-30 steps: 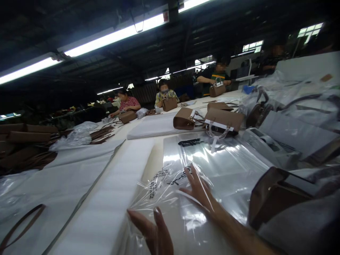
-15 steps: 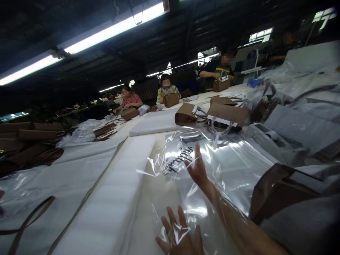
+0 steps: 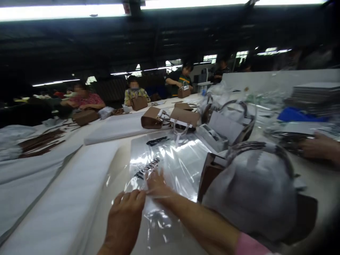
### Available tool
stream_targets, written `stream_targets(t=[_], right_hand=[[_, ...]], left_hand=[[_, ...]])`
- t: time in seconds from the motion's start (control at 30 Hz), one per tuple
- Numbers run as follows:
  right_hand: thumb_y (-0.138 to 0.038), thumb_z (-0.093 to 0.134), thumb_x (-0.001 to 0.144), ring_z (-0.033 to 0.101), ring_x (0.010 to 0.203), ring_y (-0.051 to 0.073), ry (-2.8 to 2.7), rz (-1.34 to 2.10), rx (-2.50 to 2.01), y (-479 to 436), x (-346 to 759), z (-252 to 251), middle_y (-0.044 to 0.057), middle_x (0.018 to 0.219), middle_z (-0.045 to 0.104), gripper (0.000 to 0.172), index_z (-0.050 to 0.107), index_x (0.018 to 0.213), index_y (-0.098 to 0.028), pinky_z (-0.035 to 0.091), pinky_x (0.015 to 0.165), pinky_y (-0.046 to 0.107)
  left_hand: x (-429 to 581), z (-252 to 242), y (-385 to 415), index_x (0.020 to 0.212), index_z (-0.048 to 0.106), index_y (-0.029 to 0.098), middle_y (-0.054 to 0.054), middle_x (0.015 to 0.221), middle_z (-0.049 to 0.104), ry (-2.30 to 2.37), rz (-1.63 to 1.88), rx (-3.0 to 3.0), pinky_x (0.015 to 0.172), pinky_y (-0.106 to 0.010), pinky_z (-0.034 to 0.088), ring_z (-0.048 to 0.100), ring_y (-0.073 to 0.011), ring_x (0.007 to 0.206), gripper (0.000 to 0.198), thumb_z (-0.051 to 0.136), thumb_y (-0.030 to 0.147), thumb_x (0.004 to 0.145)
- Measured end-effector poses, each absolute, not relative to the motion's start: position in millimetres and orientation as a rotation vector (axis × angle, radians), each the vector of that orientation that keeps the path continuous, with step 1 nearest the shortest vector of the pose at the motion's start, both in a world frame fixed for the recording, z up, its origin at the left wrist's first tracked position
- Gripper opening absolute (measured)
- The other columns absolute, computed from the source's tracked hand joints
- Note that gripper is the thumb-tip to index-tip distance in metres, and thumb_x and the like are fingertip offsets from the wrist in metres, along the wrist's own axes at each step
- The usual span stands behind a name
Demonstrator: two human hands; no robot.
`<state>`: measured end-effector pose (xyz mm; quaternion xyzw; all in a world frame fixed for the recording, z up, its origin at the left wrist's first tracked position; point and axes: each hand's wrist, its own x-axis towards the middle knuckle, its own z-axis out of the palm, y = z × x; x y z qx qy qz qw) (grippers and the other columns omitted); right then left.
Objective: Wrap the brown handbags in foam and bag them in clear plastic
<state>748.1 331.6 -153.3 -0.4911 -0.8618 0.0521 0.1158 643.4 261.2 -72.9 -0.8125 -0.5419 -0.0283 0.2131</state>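
Observation:
A clear plastic bag [image 3: 180,159] with black lettering lies flat on the table in front of me. My left hand [image 3: 123,216] is at the bag's near left edge, fingers curled and pinching the film. My right hand [image 3: 157,185] rests just beyond it with fingers stretched out flat against the plastic; whether it is inside the bag or on top is unclear. To the right of my forearm a brown handbag [image 3: 209,170] wrapped in grey paper [image 3: 252,198] lies on its side.
White foam sheets [image 3: 63,198] cover the table's left side. More brown handbags [image 3: 186,117] and a tape dispenser [image 3: 212,136] stand beyond the bag. Another person's hand [image 3: 320,148] reaches in at the right. Several people work on handbags at the far end.
The view swung to the right and down. My right hand pulled back toward me along the bag. My left hand rose and closed on the bag's edge beside it.

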Motion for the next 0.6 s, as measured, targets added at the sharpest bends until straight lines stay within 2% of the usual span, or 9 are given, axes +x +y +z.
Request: stream_targets(t=[0.03, 0.1, 0.17, 0.23, 0.27, 0.33, 0.4, 0.5, 0.6], right_hand=[[-0.027, 0.055, 0.078, 0.051, 0.105, 0.033, -2.601, 0.152, -1.424, 311, 751, -139, 0.019, 0.113, 0.056, 0.039, 0.057, 0.111, -0.006, 0.041, 0.087, 0.051], [-0.026, 0.063, 0.07, 0.062, 0.067, 0.024, -2.843, 0.251, -1.256, 270, 769, -103, 0.004, 0.071, 0.067, 0.012, 0.066, 0.077, -0.017, 0.052, 0.061, 0.036], [-0.023, 0.048, 0.082, 0.06, 0.058, 0.016, -3.066, 0.198, -0.709, 237, 808, -59, -0.002, 0.07, 0.066, 0.02, 0.061, 0.097, -0.025, 0.051, 0.052, 0.028], [-0.02, 0.052, 0.08, 0.059, 0.094, 0.023, -2.83, -0.245, -0.892, 225, 865, -15, 0.009, 0.105, 0.062, 0.037, 0.051, 0.117, -0.017, 0.049, 0.079, 0.042], [-0.012, 0.059, 0.072, 0.049, 0.111, 0.028, -2.762, -0.377, -0.981, 227, 895, 4, 0.013, 0.122, 0.052, 0.055, 0.045, 0.125, -0.017, 0.042, 0.09, 0.048], [0.007, 0.067, 0.049, 0.038, 0.119, 0.037, -2.69, -0.468, -1.312, 246, 949, 30, 0.015, 0.13, 0.044, 0.082, 0.048, 0.124, -0.019, 0.03, 0.095, 0.057], [0.012, 0.068, 0.041, 0.042, 0.116, 0.037, -2.694, -0.314, -1.684, 273, 986, 39, 0.015, 0.127, 0.047, 0.09, 0.05, 0.123, -0.021, 0.033, 0.091, 0.053], [0.002, 0.073, 0.046, 0.061, 0.082, 0.024, -2.683, 0.0, -1.977, 305, 1006, 36, 0.013, 0.092, 0.066, 0.059, 0.064, 0.103, -0.012, 0.043, 0.069, 0.033], [-0.001, 0.065, 0.06, 0.055, 0.051, 0.007, -2.501, 0.356, -1.851, 315, 1018, 38, 0.004, 0.056, 0.063, 0.008, 0.068, 0.064, -0.007, 0.036, 0.053, 0.02]], left_hand=[[641, -73, 266, 0.087, 0.062, 0.02, -0.004, 0.089, 0.062, -1.533, -0.038, -2.257, 0.075, -0.038, 0.048, 0.06, -0.0205, 0.078, 0.029, 0.042, 0.001, 0.078], [637, -74, 271, 0.083, 0.061, 0.019, -0.005, 0.091, 0.059, -1.584, -0.022, -2.256, 0.064, -0.033, 0.047, 0.058, -0.0198, 0.074, 0.024, 0.04, 0.006, 0.082], [635, -73, 273, 0.084, 0.06, 0.02, -0.004, 0.087, 0.058, -1.573, -0.018, -2.307, 0.061, -0.032, 0.045, 0.057, -0.0191, 0.072, 0.023, 0.039, 0.01, 0.084], [633, -74, 275, 0.092, 0.06, 0.022, -0.003, 0.084, 0.058, -1.506, -0.019, -2.377, 0.063, -0.032, 0.044, 0.056, -0.0187, 0.072, 0.024, 0.041, 0.011, 0.083], [632, -75, 276, 0.097, 0.059, 0.023, -0.002, 0.083, 0.058, -1.457, -0.026, -2.399, 0.064, -0.032, 0.044, 0.056, -0.0184, 0.072, 0.027, 0.042, 0.009, 0.083], [631, -78, 279, 0.104, 0.057, 0.024, -0.002, 0.08, 0.058, -1.343, -0.037, -2.438, 0.064, -0.032, 0.043, 0.055, -0.0172, 0.068, 0.033, 0.041, 0.007, 0.082], [633, -78, 281, 0.103, 0.058, 0.026, -0.001, 0.075, 0.057, -1.238, -0.035, -2.489, 0.061, -0.031, 0.041, 0.054, -0.016, 0.063, 0.03, 0.039, 0.01, 0.085], [642, -69, 277, 0.091, 0.061, 0.023, -0.002, 0.074, 0.056, -1.219, -0.035, -2.547, 0.057, -0.029, 0.039, 0.053, -0.0158, 0.06, 0.026, 0.035, 0.026, 0.09], [652, -55, 272, 0.081, 0.06, 0.021, -0.003, 0.076, 0.055, -1.372, -0.038, -2.552, 0.054, -0.027, 0.036, 0.054, -0.0161, 0.062, 0.035, 0.03, 0.035, 0.092]])
